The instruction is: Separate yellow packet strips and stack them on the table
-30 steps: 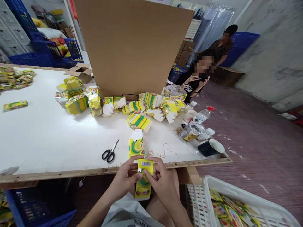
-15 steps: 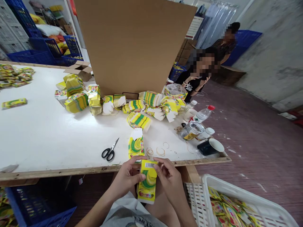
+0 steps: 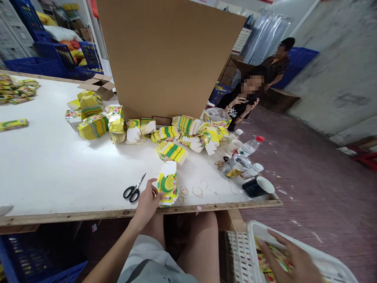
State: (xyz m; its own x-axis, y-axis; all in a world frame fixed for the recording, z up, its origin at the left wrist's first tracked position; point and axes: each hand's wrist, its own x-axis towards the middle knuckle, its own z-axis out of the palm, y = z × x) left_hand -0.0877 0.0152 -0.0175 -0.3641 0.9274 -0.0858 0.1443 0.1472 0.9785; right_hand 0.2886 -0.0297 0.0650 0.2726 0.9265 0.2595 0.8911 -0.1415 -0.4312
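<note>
My left hand (image 3: 149, 197) is at the table's front edge, its thumb and curled fingers gripping the left side of a flat yellow-green carton (image 3: 167, 182). That carton lies on a small stack with its white flap pointing away from me. My right hand (image 3: 291, 257), smeared by motion, is over the white plastic basket (image 3: 252, 243) at the lower right. Its fingers are apart, and no carton shows in them. Filled yellow packs (image 3: 266, 267) lie in the basket under it. Black-handled scissors (image 3: 134, 191) are left of my left hand.
Rubber bands (image 3: 184, 191) lie right of the stack. Bundles of flat cartons (image 3: 173, 151) line the foot of a tall cardboard sheet (image 3: 173, 59). A dark cup (image 3: 256, 188) and bottles (image 3: 250, 146) stand at the right edge. Two people are beyond the table.
The yellow carton between both hands has left them and is no longer distinguishable. My right hand has moved right to the basket; my left hand has moved forward onto the carton stack.
</note>
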